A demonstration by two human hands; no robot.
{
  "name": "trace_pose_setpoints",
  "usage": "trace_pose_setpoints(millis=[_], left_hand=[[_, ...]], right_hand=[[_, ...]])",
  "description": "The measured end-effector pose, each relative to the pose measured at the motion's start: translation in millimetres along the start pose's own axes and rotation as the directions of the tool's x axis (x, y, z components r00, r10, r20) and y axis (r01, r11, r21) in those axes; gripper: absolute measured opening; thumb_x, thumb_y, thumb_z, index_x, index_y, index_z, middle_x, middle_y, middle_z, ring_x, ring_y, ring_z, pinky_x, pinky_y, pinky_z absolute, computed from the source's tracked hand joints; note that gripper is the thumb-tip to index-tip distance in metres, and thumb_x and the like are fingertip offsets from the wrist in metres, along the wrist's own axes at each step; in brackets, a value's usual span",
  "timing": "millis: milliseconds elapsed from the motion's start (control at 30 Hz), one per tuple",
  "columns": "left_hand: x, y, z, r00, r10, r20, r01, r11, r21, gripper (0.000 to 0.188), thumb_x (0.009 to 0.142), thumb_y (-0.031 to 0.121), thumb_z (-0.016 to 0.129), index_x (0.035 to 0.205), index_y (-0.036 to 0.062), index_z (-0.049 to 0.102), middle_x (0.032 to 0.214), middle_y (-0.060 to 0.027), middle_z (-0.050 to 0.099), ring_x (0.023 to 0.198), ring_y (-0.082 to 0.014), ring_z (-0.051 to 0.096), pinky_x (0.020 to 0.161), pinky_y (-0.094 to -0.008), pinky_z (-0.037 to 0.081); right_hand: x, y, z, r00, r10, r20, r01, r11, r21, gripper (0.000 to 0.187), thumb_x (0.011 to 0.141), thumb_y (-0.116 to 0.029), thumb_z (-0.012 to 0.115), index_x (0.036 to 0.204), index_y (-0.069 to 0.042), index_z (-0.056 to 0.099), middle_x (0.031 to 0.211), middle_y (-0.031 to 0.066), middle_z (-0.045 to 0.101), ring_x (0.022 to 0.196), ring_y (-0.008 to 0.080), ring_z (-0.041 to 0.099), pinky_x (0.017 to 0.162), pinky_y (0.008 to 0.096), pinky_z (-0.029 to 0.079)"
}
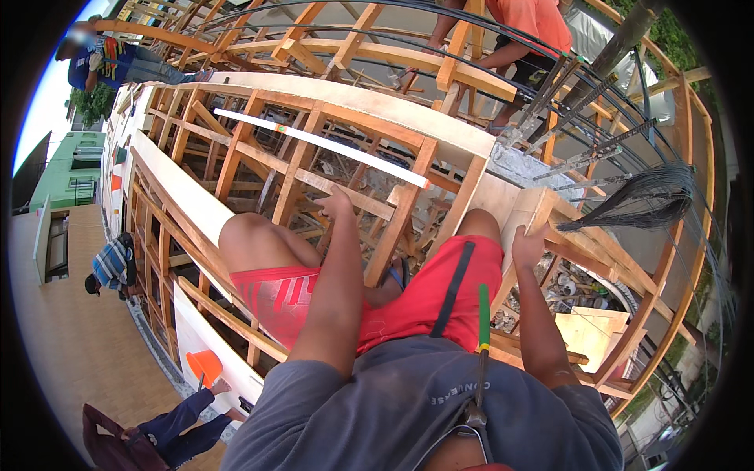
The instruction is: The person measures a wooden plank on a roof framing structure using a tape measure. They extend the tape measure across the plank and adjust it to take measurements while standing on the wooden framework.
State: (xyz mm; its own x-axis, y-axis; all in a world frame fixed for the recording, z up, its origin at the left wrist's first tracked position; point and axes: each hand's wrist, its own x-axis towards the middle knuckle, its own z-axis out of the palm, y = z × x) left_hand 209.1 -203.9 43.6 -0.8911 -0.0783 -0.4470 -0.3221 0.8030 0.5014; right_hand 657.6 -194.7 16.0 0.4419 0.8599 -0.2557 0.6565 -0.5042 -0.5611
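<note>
My left hand (335, 202) is ahead of my knees, its fingers curled over a horizontal wooden brace (310, 179) of the timber framing. Off to the right, my right hand (530, 246) grips the edge of a wooden beam (517, 224) beside my right knee. A long, thin white bar (345, 147) with orange ends lies across the framing beyond my left hand. On the front of my grey shirt hangs a tool with a green handle (484, 314) and a metal head, which looks like a hammer. I sit astride the framing, legs spread.
A bundle of tie wire (652, 196) hangs at right near rebar (581, 169) and a concrete column top (518, 163). Gaps open between timbers. A person in orange (542, 23) is at the far right; others are at left, one near an orange bucket (205, 366).
</note>
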Motion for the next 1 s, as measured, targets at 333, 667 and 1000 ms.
trace_pose_setpoints(millis=[333,667,1000], left_hand=[[67,23,21,0.951,0.289,-0.112,-0.253,0.932,0.258,0.085,0.099,0.038,0.050,0.158,0.0037,-0.001,0.142,-0.0342,0.045,0.122,-0.0468,0.054,0.103,-0.0516,0.045],[63,27,29,0.958,0.235,-0.165,-0.177,0.936,0.306,0.085,0.094,0.026,0.050,0.158,0.0054,-0.003,0.134,-0.0363,0.049,0.111,-0.0468,0.061,0.096,-0.0531,0.050],[56,38,29,0.975,0.190,-0.118,-0.147,0.942,0.301,0.094,0.088,0.030,0.055,0.157,-0.0005,-0.001,0.145,-0.0341,0.039,0.125,-0.0452,0.052,0.104,-0.0520,0.044]], right_hand=[[-9,-16,0,1.000,0.022,-0.020,-0.024,0.990,-0.137,0.074,0.089,-0.031,0.061,0.147,0.002,0.028,0.138,0.0349,0.049,0.122,0.0497,0.052,0.102,0.0517,0.042],[-6,-19,2,0.994,0.113,-0.008,-0.113,0.984,-0.134,0.078,0.089,-0.030,0.060,0.149,0.001,0.022,0.133,0.0387,0.050,0.120,0.0534,0.052,0.101,0.0546,0.041],[-2,-8,6,0.995,0.080,-0.056,-0.090,0.976,-0.201,0.080,0.089,-0.034,0.060,0.150,0.003,0.023,0.135,0.0377,0.049,0.120,0.0535,0.052,0.102,0.0544,0.041]])
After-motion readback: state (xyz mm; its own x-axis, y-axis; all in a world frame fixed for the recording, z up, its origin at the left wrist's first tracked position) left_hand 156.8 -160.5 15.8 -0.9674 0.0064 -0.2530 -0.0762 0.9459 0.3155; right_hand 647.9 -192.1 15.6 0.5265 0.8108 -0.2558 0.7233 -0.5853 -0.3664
